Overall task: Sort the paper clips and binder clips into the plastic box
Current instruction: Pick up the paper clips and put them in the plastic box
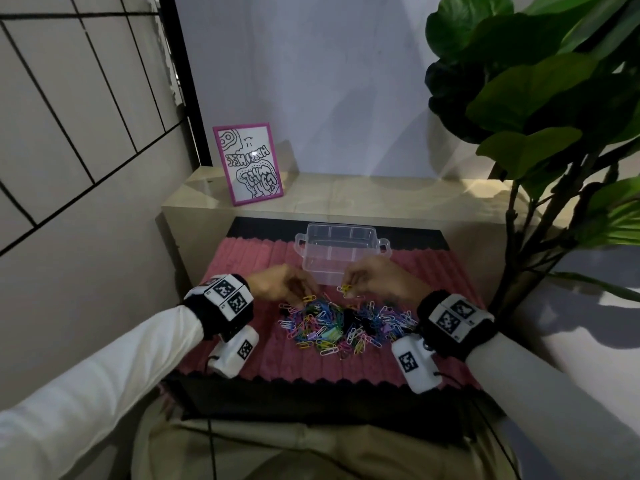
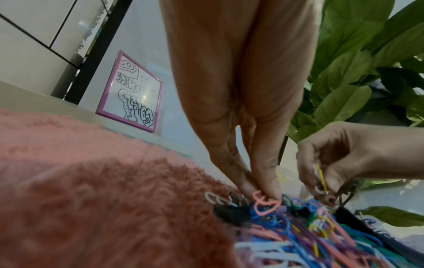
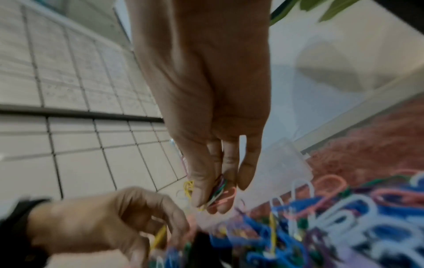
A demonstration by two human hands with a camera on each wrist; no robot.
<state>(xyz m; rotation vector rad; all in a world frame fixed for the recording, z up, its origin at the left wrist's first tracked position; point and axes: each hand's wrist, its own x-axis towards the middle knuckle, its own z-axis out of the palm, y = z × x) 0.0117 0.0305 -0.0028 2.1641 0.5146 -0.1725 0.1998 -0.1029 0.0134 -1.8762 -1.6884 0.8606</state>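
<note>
Leftmost, a pink-framed drawing (image 1: 248,163) leans on the ledge behind the desk. Next, the left hand (image 1: 277,285) reaches down to the heap of coloured paper clips (image 1: 343,323) on the pink fuzzy mat (image 1: 242,265), its fingers (image 2: 263,181) pressed together and pinching a pink clip (image 2: 263,204) at the heap's edge. Black binder clips (image 1: 348,322) lie mixed into the heap. Beyond it stands the clear plastic box (image 1: 341,252). Further right, the right hand (image 1: 379,278) hangs just above the heap, fingers (image 3: 201,186) pinching a small bunch of clips (image 3: 219,192). A leafy plant (image 1: 540,98) stands at far right.
</note>
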